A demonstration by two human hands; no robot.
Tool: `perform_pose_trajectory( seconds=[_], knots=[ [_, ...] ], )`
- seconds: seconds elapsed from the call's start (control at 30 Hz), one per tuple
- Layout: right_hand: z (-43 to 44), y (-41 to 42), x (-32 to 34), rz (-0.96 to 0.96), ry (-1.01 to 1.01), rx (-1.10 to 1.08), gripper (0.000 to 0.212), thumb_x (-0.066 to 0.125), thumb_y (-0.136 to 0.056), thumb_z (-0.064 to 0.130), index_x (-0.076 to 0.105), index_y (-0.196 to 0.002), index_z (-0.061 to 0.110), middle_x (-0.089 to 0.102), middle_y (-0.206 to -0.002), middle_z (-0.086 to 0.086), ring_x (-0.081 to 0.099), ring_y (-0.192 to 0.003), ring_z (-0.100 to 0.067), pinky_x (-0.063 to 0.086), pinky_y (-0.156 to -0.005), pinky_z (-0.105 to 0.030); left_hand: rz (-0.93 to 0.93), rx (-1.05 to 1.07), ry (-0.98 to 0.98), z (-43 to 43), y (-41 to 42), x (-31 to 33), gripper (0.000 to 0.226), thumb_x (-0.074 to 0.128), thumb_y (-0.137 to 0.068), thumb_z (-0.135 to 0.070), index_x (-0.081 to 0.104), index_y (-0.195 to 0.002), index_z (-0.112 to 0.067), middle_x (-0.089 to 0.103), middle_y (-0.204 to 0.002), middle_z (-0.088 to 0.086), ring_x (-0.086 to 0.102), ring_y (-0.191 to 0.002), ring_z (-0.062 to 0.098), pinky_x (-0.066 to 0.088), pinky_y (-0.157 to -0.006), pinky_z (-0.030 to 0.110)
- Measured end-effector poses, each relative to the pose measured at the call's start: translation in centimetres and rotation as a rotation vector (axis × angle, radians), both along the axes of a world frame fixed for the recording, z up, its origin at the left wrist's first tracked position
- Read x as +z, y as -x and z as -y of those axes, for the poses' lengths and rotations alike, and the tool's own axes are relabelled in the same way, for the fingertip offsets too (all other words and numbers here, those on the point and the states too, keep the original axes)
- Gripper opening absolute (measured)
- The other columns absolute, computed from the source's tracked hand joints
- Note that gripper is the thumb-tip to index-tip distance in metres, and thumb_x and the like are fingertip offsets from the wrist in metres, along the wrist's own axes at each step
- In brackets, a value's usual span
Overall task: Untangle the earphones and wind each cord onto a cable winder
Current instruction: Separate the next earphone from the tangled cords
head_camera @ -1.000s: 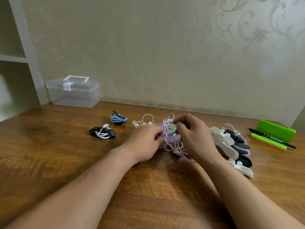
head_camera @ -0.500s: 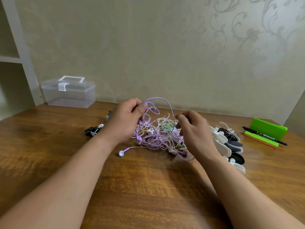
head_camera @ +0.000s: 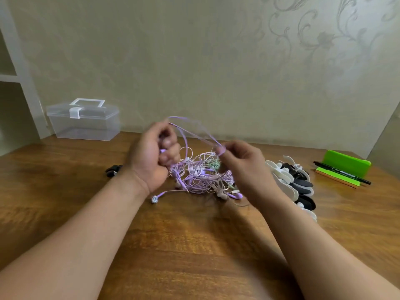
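Am lifting lilac cord [head_camera: 194,134] off earphone tangle [head_camera: 201,177] on worktop [head_camera: 194,245]: left hand [head_camera: 151,161] fisting round it, right hand [head_camera: 242,161] pinching it. Tangle mostly knotted, spare winders [head_camera: 285,180] lying unused: judging early stage.

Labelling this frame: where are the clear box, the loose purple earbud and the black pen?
clear box [head_camera: 84,126]: head view, front wall.
purple earbud [head_camera: 154,199]: head view, round face.
black pen [head_camera: 343,172]: head view, mid-barrel.
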State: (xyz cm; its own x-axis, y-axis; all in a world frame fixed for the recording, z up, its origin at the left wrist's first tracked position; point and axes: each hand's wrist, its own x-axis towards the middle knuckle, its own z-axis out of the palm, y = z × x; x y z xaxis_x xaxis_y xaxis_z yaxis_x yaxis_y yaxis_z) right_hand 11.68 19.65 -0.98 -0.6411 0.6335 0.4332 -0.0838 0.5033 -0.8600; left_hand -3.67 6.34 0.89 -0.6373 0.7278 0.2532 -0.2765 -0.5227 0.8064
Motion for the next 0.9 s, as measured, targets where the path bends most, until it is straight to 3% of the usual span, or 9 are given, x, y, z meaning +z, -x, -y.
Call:
perform_pose_trajectory(
  seconds=[0.13,0.2,0.27,0.4,0.47,0.57,0.7,0.77,0.9],
  knots=[
    [-2.0,-0.9,1.0,-0.166,0.124,-0.086,0.016,0.071,-0.1,0.024,0.073,-0.094,0.009,0.056,-0.062,0.004,0.057,-0.052,-0.01,0.051,-0.06,-0.025,0.175,0.069,-0.119,1.1,1.3,0.7,0.036,0.042,-0.101,-0.027,0.036,-0.066,-0.023,0.027,-0.051,-0.007,0.016,-0.033,0.009,0.018,-0.039,0.02],
    [-1.9,-1.2,1.5,-0.255,0.241,0.021,0.017,0.069,-0.1,0.026,0.072,-0.098,0.01,0.045,-0.057,0.003,0.046,-0.045,-0.012,0.049,-0.052,-0.031,0.159,0.082,-0.106,1.0,1.2,0.6,0.038,0.045,-0.1,-0.028,0.035,-0.064,-0.024,0.028,-0.052,-0.006,0.015,-0.034,0.01,0.013,-0.043,0.024],
    [-1.2,-1.3,2.2,-0.363,0.381,0.184,0.016,0.063,-0.102,0.025,0.071,-0.1,0.01,0.037,-0.057,0.001,0.037,-0.044,-0.01,0.043,-0.046,-0.026,0.103,0.074,-0.064,0.6,0.8,0.5,0.042,0.05,-0.101,-0.03,0.035,-0.063,-0.025,0.031,-0.055,-0.006,0.018,-0.035,0.009,0.009,-0.048,0.028],
    [-0.2,-1.6,3.6,-0.501,0.627,0.461,0.019,0.059,-0.097,0.032,0.068,-0.099,0.015,0.04,-0.059,0.004,0.05,-0.059,-0.014,0.052,-0.063,-0.027,0.037,0.012,0.002,0.2,-0.3,0.4,0.041,0.052,-0.101,-0.03,0.035,-0.065,-0.022,0.044,-0.062,-0.002,0.026,-0.035,0.01,0.013,-0.051,0.029],
    [-0.4,-1.8,3.9,-0.529,0.73,0.528,0.018,0.054,-0.101,0.035,0.063,-0.098,0.02,0.04,-0.06,0.006,0.049,-0.058,-0.011,0.05,-0.058,-0.023,0.03,0.005,0.053,0.1,-0.5,0.2,0.04,0.05,-0.102,-0.03,0.036,-0.065,-0.02,0.049,-0.062,0.0,0.029,-0.036,0.013,0.018,-0.048,0.028],
    [-1.0,-2.3,3.9,-0.521,0.818,0.603,0.022,0.046,-0.108,0.037,0.061,-0.099,0.023,0.026,-0.057,0.01,0.027,-0.042,-0.003,0.026,-0.038,-0.015,-0.109,0.048,0.204,-0.1,-0.4,-0.3,0.04,0.051,-0.103,-0.031,0.05,-0.067,-0.014,0.056,-0.063,0.004,0.035,-0.037,0.016,0.021,-0.045,0.024],
    [-1.6,-2.6,4.0,-0.464,0.759,0.555,0.023,0.046,-0.11,0.035,0.063,-0.099,0.024,0.024,-0.058,0.01,0.02,-0.041,-0.003,0.014,-0.037,-0.017,-0.337,0.005,0.41,-0.3,-1.2,-1.0,0.022,0.063,-0.101,-0.031,0.059,-0.102,-0.009,0.062,-0.074,0.007,0.046,-0.047,0.016,0.026,-0.039,0.02],
    [-1.5,-2.7,4.0,-0.442,0.756,0.571,0.023,0.046,-0.11,0.035,0.063,-0.1,0.025,0.025,-0.058,0.01,0.02,-0.041,-0.003,0.012,-0.038,-0.018,-0.408,-0.026,0.479,-0.4,-1.6,-1.3,0.019,0.063,-0.102,-0.028,0.06,-0.094,-0.011,0.06,-0.073,0.005,0.049,-0.051,0.014,0.034,-0.039,0.021],
    [-2.0,-3.8,4.2,-0.357,0.784,0.802,0.027,0.041,-0.109,0.037,0.063,-0.105,0.022,0.037,-0.057,0.01,0.02,-0.04,-0.003,0.019,-0.033,-0.015,-0.72,0.185,0.606,-0.4,-1.2,-1.3,0.047,0.05,-0.107,-0.041,0.065,-0.076,-0.009,0.062,-0.074,0.008,0.061,-0.067,0.017,0.046,-0.069,0.032]
  ],
)
